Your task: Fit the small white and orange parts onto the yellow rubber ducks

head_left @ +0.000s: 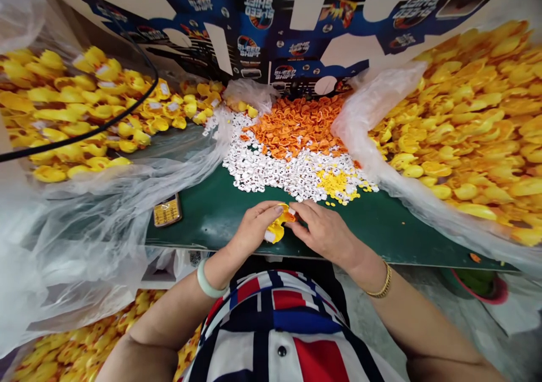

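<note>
My left hand (253, 225) is closed around a small yellow toy duck (277, 228) just above the near edge of the green table (212, 213). My right hand (322, 228) meets it from the right, its fingertips pinched on the duck's orange beak piece (288, 215). Just beyond my hands lie a heap of small white pieces (271, 167), a heap of orange beak pieces (300, 125) and a patch of tiny yellow bits (336, 183).
Clear plastic bags full of yellow ducks flank the table: one on the left (84, 111), one on the right (474, 117). A small phone-like device (166, 211) lies on the table's left. Printed blue cardboard (271, 26) stands behind. More ducks (84, 342) sit in a bag at lower left.
</note>
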{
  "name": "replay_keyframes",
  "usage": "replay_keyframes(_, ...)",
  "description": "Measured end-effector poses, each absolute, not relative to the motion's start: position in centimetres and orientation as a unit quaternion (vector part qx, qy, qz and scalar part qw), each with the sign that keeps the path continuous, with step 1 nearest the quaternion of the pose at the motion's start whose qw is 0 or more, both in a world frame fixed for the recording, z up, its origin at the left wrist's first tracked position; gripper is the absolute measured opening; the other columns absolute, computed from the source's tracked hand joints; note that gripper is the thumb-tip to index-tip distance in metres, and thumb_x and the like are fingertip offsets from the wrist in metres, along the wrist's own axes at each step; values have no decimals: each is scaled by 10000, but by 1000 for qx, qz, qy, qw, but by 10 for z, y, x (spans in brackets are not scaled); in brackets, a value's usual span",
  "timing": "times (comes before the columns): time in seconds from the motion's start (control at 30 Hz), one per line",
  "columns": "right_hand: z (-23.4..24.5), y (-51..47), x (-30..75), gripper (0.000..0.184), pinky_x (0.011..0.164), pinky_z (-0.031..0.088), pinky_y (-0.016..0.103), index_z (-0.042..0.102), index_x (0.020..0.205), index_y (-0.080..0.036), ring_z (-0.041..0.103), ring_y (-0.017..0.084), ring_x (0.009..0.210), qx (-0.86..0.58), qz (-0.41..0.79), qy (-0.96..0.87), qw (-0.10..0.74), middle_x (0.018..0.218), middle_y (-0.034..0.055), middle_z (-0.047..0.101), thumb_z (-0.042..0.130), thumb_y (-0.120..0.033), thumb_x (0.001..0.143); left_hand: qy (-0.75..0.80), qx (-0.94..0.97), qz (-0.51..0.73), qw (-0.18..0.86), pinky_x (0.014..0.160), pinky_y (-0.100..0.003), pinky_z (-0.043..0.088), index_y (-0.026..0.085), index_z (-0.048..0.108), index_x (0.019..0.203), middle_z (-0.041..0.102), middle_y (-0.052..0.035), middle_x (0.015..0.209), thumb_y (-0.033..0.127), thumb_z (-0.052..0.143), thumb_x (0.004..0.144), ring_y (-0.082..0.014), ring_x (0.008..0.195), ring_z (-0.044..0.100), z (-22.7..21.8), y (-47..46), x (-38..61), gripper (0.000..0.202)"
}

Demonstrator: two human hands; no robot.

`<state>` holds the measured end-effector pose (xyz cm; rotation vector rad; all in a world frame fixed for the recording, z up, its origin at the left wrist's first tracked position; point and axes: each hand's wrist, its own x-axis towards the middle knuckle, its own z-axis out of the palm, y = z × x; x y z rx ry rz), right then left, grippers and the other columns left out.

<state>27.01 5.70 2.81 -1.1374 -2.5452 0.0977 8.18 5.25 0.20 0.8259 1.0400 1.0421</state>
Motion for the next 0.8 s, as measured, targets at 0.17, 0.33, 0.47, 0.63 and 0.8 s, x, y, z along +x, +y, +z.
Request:
replay_keyframes(0.17,20,55,267,276,665,529,336,549,1195,-159,652,217,811,-403,29,-894,192,951,105,671,436,-350,1029,456,358,453,678,715,-274,482,154,743,1008,735,-71,919,430,736,779,-184,801,653,-1,49,82,358)
replay_keyframes(0.33,23,54,272,285,703,546,343,533,1227,-151,656,218,843,-384,46,-901,199,976,111,670,414,-327,1036,432,347,437,708,730,-278,487,167,736,1065,735,-75,963,457,731,796,-177,797,655,-4,49,79,396)
replay_keyframes(0.47,27,53,274,246,672,536,328,555,1194,-155,646,214,832,-385,42,-904,180,955,99,657,451,-284,1012,445,341,452,694,734,-282,497,151,736,1053,729,-80,939,459,726,800,-190,824,653,-3,50,80,398)
replay_keyframes(0.63,21,56,271,280,680,551,334,577,1181,-133,656,216,828,-386,66,-905,164,944,100,658,467,-333,1018,442,362,442,691,715,-258,485,154,747,1012,724,-70,958,455,732,797,-173,820,636,-5,48,82,370)
replay_keyframes(0.8,13,58,272,379,745,579,369,526,1308,-164,667,222,856,-388,102,-890,218,989,107,679,454,-403,1022,407,328,436,732,697,-277,493,154,723,1068,723,-84,984,501,703,813,-190,809,650,-9,47,79,431)
